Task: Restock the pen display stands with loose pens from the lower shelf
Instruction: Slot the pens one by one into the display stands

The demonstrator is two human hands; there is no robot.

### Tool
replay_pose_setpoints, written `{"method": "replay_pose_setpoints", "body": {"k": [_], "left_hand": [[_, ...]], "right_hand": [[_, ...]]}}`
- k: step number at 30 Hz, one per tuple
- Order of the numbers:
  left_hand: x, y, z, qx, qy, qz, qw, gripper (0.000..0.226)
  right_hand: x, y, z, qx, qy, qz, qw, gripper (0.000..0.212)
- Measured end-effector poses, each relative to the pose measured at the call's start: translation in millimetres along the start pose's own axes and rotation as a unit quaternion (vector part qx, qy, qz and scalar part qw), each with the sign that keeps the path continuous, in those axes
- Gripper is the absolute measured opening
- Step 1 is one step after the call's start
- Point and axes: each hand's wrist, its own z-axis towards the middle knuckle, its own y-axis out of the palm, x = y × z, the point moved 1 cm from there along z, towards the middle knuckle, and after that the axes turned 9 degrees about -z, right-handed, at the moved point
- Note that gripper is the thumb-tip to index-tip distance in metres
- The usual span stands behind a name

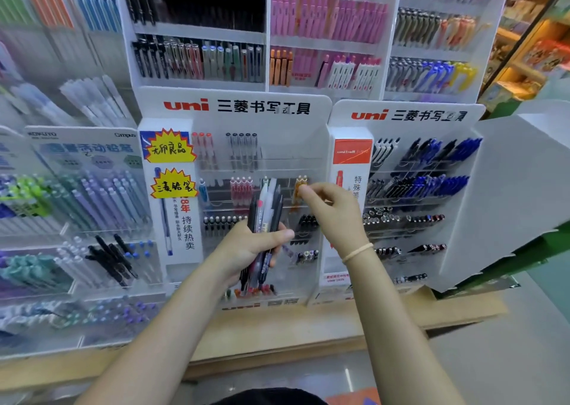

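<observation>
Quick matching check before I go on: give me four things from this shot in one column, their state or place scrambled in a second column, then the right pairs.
Column one:
1. left hand
2. right hand
3. orange pen
4. wristband

Column two:
A. in the second row of the middle uni stand, pinched at its top
B. on the right forearm
C. grips a bundle of pens
D. fingertips on the orange pen at the rack

Pairs: 1-C, 2-D, 3-A, 4-B
</observation>
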Motion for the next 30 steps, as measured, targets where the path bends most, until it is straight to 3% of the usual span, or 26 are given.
{"method": "replay_pose_setpoints", "body": {"k": [2,5,7,13,17,21,25,30], "left_hand": [[-2.7,-1.6,-2.4,-0.008,-0.024,0.035,0.999,0.037],[-9.8,-5.2,-8.8,-0.024,-0.048,0.072,0.996,0.023],[-14.2,-11.6,-14.2,-0.013,-0.063,0.058,0.996,0.016],[-19.6,-41.3,-32.7,0.080,-0.087,-0.024,0.993,0.025],[-24.2,-49.9,-33.4,0.170,-0.062,-0.096,0.979,0.020],[-30.9,-48.9,-30.8,0.152,-0.058,-0.076,0.984,0.030],[-43.3,-34.8,-28.3,0.069,-0.067,-0.026,0.995,0.034],[-50.9,-19.6,-33.1,0.032,-0.078,-0.012,0.996,0.024]], "right_hand": [[-2.6,6.9,-15.7,-0.098,0.055,0.051,0.992,0.026],[4.1,14.9,-32.6,-0.132,0.110,0.125,0.977,0.021],[8.4,19.0,-40.7,-0.126,0.141,0.179,0.966,0.019],[21.2,30.1,-53.6,-0.026,0.251,0.305,0.918,0.010],[29.3,34.9,-65.5,-0.112,0.245,0.301,0.915,0.010],[39.8,35.7,-83.5,-0.285,0.192,0.236,0.909,0.010],[46.4,40.3,-84.0,-0.281,0.170,0.276,0.903,0.014],[59.4,48.3,-80.0,-0.241,0.131,0.262,0.925,0.017]]}}
